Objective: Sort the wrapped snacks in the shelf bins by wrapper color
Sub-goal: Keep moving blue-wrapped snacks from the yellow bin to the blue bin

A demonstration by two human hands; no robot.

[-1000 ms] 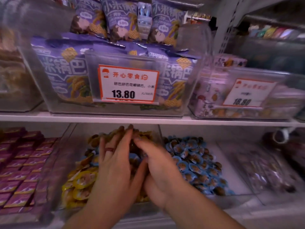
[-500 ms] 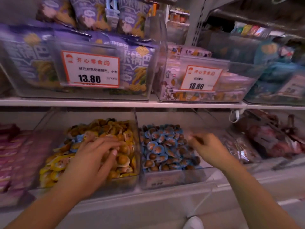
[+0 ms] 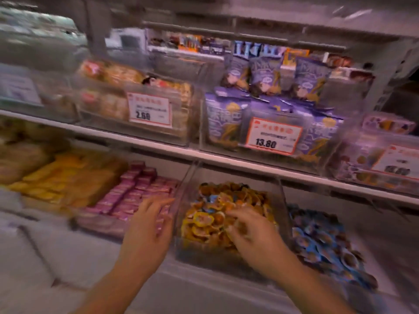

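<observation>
A clear bin point(image 3: 179, 236) on the lower shelf holds a heap of yellow-wrapped snacks point(image 3: 204, 223) with a few blue-wrapped ones point(image 3: 212, 198) mixed in near the back. To its right lies a heap of blue-wrapped snacks point(image 3: 322, 243). My right hand point(image 3: 254, 236) is down in the yellow heap with its fingers curled among the wrappers; blur hides whether it holds one. My left hand point(image 3: 147, 227) hovers with straight, spread fingers over the pink boxes point(image 3: 136, 191), just left of the yellow bin's wall.
The whole frame is motion-blurred. Yellow packs point(image 3: 56, 177) fill the bin at far left. The upper shelf point(image 3: 158, 148) overhangs the lower bins and carries purple snack bags point(image 3: 226, 118) behind a 13.80 price tag point(image 3: 272, 137), plus bins of other packs.
The view swung left. My right hand came back from the blue heap into the yellow bin. My left hand left the yellow heap and now sits over the pink boxes.
</observation>
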